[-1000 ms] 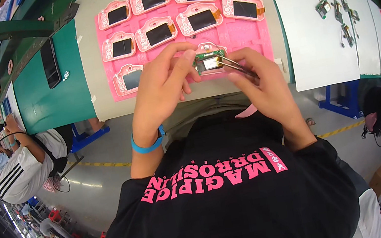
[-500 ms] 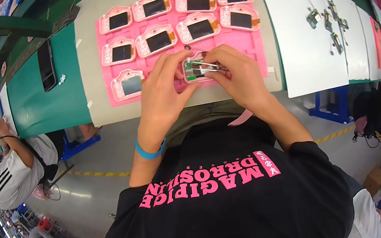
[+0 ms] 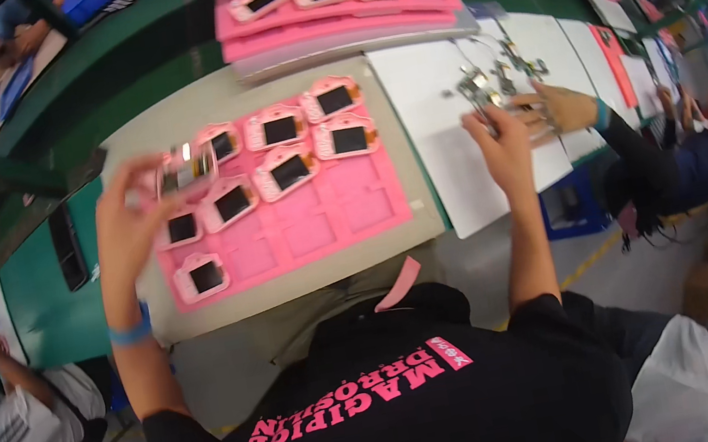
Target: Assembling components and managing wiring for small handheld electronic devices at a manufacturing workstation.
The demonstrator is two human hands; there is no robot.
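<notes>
The person wears a black T-shirt [image 3: 424, 415] with short sleeves. Big pink letters [image 3: 347, 400] run across the front of it, and a small pink patch [image 3: 449, 353] sits next to them. A pink strap [image 3: 400, 283] hangs down at the neck of the shirt. The left hand [image 3: 125, 226] has a blue band [image 3: 129, 332] around its wrist. The right hand [image 3: 501, 149] is bare, with nothing on its wrist. Both arms are bare below the sleeves.
</notes>
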